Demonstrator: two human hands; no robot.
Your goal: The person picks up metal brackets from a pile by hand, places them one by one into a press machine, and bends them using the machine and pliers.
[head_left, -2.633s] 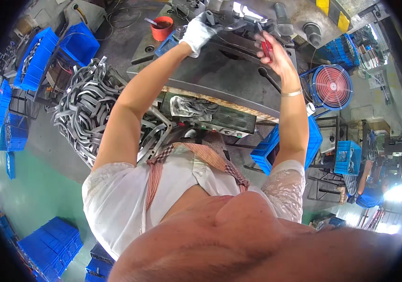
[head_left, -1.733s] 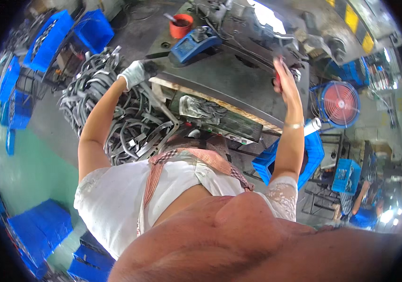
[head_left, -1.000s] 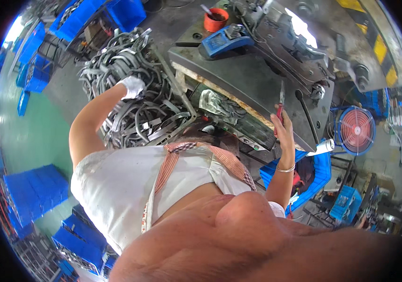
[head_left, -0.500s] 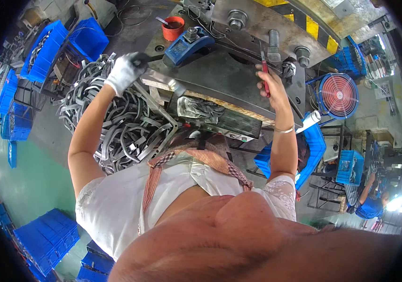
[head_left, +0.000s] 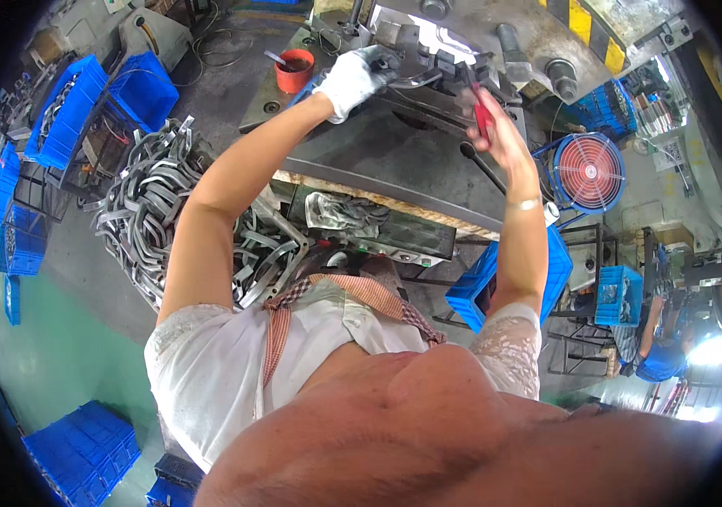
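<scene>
My left hand (head_left: 352, 78), in a white glove, reaches onto the dark steel press table (head_left: 378, 152) and grips a curved grey metal part (head_left: 416, 78) at the die under the press head. Bare, with a bracelet at the wrist, my right hand (head_left: 496, 135) is closed around a red-handled tool (head_left: 481, 114) just right of that part. Both hands sit close together at the die area (head_left: 428, 63).
A heap of bent grey metal parts (head_left: 166, 220) lies at my left. Blue crates (head_left: 73, 110) stand further left, and one (head_left: 483, 283) below the table. An orange cup (head_left: 295, 69), a red fan (head_left: 589, 173) and a grey rag (head_left: 344, 215) are near. A person in blue (head_left: 661, 338) works at the right.
My left hand went down to the heap of metal parts, then came back up to the die with a part. My right hand stayed raised with the red-handled tool.
</scene>
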